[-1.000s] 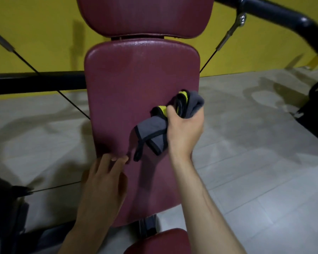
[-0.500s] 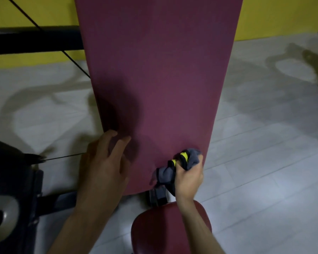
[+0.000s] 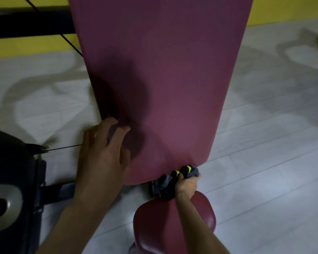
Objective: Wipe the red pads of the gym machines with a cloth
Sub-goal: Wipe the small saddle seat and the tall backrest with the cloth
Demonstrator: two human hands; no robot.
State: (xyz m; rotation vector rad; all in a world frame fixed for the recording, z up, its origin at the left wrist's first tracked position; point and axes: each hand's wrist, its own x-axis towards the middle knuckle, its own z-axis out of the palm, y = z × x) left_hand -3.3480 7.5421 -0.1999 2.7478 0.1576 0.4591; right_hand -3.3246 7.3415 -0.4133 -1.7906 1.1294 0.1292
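Pale floor tiles [image 3: 264, 162] and a yellow wall [image 3: 283, 10] back two red pads. At five o'clock the right hand [image 3: 186, 186] grips the one grey-and-yellow cloth [image 3: 165, 181], bunched in curled fingers against the bottom edge of the long back pad [image 3: 163, 79], with the small seat pad [image 3: 151, 226] just below at six. The left hand [image 3: 101, 158], at eight o'clock, rests loose-fingered on the back pad's lower left edge, holding nothing.
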